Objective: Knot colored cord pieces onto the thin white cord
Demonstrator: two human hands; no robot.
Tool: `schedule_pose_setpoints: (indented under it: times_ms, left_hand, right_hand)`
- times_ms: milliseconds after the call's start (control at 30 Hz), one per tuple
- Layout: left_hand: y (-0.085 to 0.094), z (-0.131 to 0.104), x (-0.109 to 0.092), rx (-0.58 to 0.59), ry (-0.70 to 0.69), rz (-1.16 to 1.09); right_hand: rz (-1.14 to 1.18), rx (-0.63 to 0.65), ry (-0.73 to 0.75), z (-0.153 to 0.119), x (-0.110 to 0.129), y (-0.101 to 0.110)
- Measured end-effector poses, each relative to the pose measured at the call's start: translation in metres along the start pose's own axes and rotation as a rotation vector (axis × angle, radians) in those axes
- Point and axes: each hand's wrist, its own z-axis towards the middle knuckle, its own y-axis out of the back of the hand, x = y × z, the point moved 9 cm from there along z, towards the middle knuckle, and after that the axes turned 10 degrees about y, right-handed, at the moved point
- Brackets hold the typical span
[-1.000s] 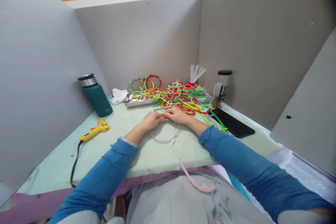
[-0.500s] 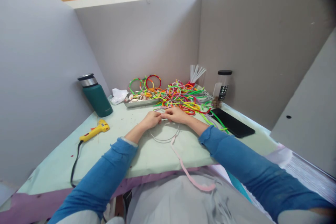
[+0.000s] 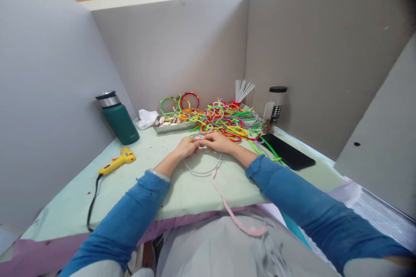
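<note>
My left hand (image 3: 187,147) and my right hand (image 3: 217,141) meet fingertip to fingertip over the middle of the table. Both pinch the far side of a thin wire hoop (image 3: 199,174), whose near side curves towards me. A small spot of pink shows between the fingertips; what it belongs to is mostly hidden. From the hoop's right side a pale pink fuzzy strip (image 3: 227,208), like a pipe cleaner, trails over the table edge onto my lap. Just beyond my hands lies a tangled heap of coloured pipe cleaners (image 3: 224,114).
A metal tray (image 3: 175,128) of shells sits at the back, with wrapped rings (image 3: 190,100) behind it. On the left are a green bottle (image 3: 121,123) and a yellow glue gun (image 3: 117,162) with its cord. A black phone (image 3: 287,152) and clear jar (image 3: 274,110) stand right.
My left fingertips have shifted slightly, and a bit of pink now shows between the two hands. The hoop has edged a little to the left.
</note>
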Motion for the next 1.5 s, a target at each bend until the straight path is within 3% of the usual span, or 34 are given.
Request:
schedule_pose_setpoints:
  times_ms: [167, 500, 733, 1100, 1367, 1500]
  left_hand:
    - [0.002, -0.001, -0.002, -0.031, -0.015, 0.060]
    - [0.017, -0.011, -0.026, -0.223, -0.244, 0.156]
    - [0.014, -0.005, -0.020, -0.172, -0.251, 0.116]
    - [0.005, -0.003, -0.018, -0.020, -0.197, -0.129]
    - [0.013, -0.009, -0.025, -0.176, -0.299, 0.172]
    - [0.014, -0.012, -0.028, -0.184, -0.292, 0.161]
  right_hand:
    - [-0.013, 0.007, 0.012, 0.000, -0.001, -0.001]
    - [-0.040, 0.047, 0.025, 0.001, -0.002, -0.004]
    - [-0.041, 0.058, 0.031, 0.001, -0.003, -0.005]
    - [-0.009, 0.043, 0.049, 0.002, 0.000, -0.004]
    - [-0.033, 0.054, 0.032, 0.002, -0.004, -0.004]
    - [-0.019, 0.040, 0.020, 0.002, -0.002, -0.002]
